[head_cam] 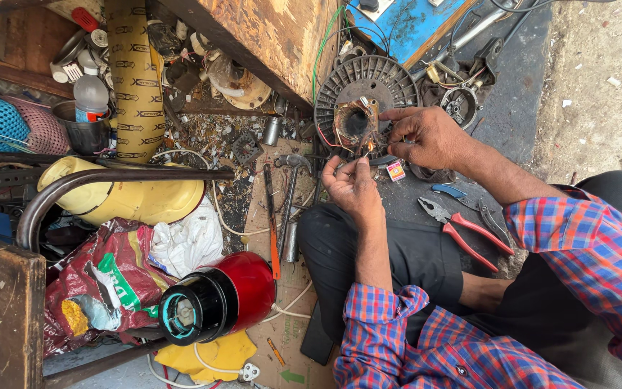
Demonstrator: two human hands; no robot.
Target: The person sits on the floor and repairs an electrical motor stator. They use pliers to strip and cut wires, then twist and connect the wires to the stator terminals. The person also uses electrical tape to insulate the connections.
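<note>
Thin copper wires (pixel 363 148) were pinched between the fingertips of the left hand (pixel 354 189), just above the middle of the frame, while the right hand (pixel 426 137) was closed about the edge of the motor winding (pixel 354 122) from which those wires ran. The wires were judged light, springy and easily snapped or kinked, best taken near their free ends with fingertips only. The winding sat in a round, ribbed grey housing (pixel 365 83) at upper centre, judged stiff and fairly heavy, to be steadied by its rim, not by the brittle coils. Red-handled pliers (pixel 462 230) lay right of the knee, near a blue-handled tool (pixel 449 191). A hammer (pixel 289 194) and an orange-handled screwdriver (pixel 273 230) lay on cardboard left of the knee, and a red motor body (pixel 217 299) was seen at lower left.
</note>
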